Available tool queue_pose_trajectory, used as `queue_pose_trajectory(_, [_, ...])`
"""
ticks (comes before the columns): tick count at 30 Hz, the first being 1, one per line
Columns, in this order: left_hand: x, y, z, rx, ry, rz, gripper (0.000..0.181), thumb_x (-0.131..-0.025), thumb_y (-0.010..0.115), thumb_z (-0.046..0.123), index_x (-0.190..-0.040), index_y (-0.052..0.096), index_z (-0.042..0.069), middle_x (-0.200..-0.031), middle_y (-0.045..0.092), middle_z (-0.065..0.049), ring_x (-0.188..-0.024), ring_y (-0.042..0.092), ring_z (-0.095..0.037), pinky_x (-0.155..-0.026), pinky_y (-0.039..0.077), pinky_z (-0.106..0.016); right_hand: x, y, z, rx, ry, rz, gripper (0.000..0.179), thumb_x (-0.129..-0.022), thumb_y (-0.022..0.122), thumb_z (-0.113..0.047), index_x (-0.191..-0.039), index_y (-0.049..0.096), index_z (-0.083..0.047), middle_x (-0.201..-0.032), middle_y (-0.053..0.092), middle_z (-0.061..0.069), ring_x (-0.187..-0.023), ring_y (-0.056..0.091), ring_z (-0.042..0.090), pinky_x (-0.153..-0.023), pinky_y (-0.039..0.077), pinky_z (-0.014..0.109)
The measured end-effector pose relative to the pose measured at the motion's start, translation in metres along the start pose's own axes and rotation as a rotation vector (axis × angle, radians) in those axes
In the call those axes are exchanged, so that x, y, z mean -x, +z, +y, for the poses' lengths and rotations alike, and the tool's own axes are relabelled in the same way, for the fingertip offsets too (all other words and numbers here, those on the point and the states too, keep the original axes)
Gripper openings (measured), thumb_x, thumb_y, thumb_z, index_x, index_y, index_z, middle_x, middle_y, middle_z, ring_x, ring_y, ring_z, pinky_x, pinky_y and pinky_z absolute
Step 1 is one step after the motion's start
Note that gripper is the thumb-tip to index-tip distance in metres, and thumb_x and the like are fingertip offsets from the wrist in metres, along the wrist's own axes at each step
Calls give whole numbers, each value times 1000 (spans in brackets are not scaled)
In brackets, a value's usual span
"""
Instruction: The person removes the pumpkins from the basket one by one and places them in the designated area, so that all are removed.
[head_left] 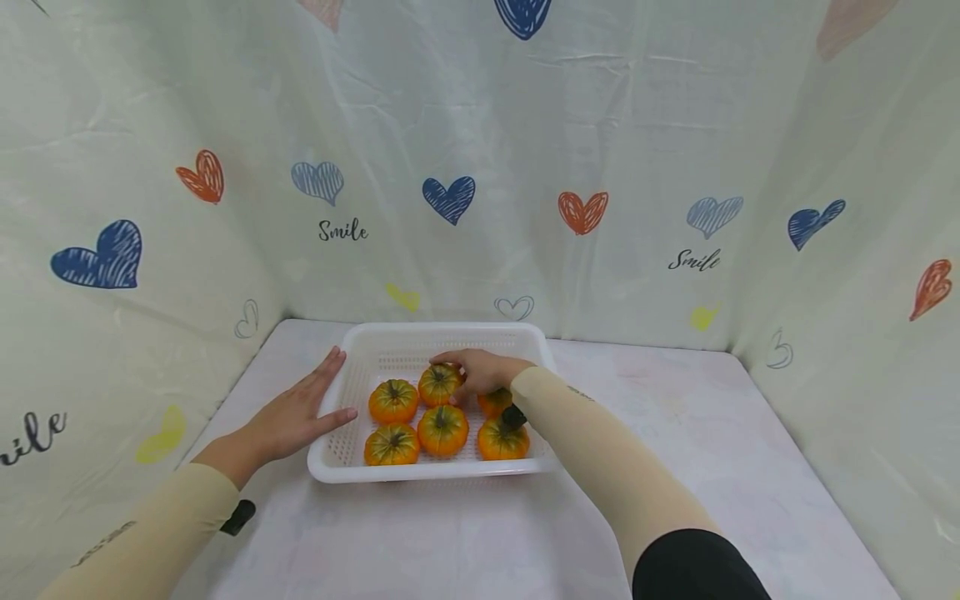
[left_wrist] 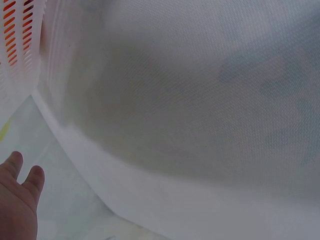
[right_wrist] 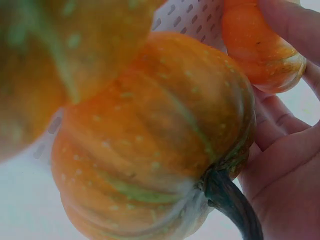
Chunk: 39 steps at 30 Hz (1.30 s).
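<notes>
Small orange pumpkins with green-striped tops, several of them, sit in a white perforated plastic basket (head_left: pixel 375 473). My right hand (head_left: pixel 483 372) reaches over the basket from the right and holds the back middle pumpkin (head_left: pixel 437 385) between thumb and fingers. That same pumpkin (right_wrist: pixel 262 47) shows at the upper right of the right wrist view, against the thumb, while another pumpkin (right_wrist: pixel 155 135) fills the middle with its dark stem. At the basket's left rim, my left hand (head_left: pixel 292 417) is spread with straight fingers, the thumb reaching over the edge. Only part of the left hand (left_wrist: pixel 17 200) shows in the left wrist view.
The basket stands on a white-covered table (head_left: pixel 637 433), near its back edge. A pale curtain (head_left: pixel 510 125) printed with hearts encloses the back and both sides. My right forearm partly covers the pumpkins on the right (head_left: pixel 498 442).
</notes>
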<state>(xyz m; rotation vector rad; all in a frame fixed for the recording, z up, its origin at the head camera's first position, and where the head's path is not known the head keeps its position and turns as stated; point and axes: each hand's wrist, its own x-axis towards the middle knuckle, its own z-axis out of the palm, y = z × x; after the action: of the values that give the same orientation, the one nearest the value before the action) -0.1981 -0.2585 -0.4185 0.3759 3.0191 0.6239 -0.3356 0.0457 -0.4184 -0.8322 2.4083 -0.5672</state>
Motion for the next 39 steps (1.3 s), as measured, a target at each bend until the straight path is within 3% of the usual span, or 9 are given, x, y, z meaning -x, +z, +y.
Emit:
queue_pose_trajectory(11, [0, 0, 0, -7, 3, -1, 99, -93, 52, 63, -160, 5, 8, -166, 4, -17, -143, 23, -49, -106, 30, -68, 8, -8, -3, 18, 10, 25, 73, -86, 80, -21, -150, 45, -31, -149, 47, 5, -133, 44, 23, -115, 31, 45])
queue_pose_trajectory(27, [0, 0, -1, -18, 4, -12, 97, -95, 50, 63, -161, 3, 9, -166, 2, -16, -144, 22, -49, -106, 29, -68, 31, -40, -9, 12, -107, 68, 74, -89, 78, -21, -153, 41, -23, -147, 48, 6, -125, 50, 23, -104, 45, 36])
queue_pose_trajectory(39, [1, -1, 0, -7, 3, -19, 98, -95, 50, 63, -161, 2, 9, -166, 1, -16, -144, 22, -49, -107, 28, -67, 69, -64, 7, -153, -184, 127, 77, -88, 79, -24, -154, 39, -25, -140, 51, 4, -120, 55, 23, -95, 52, 32])
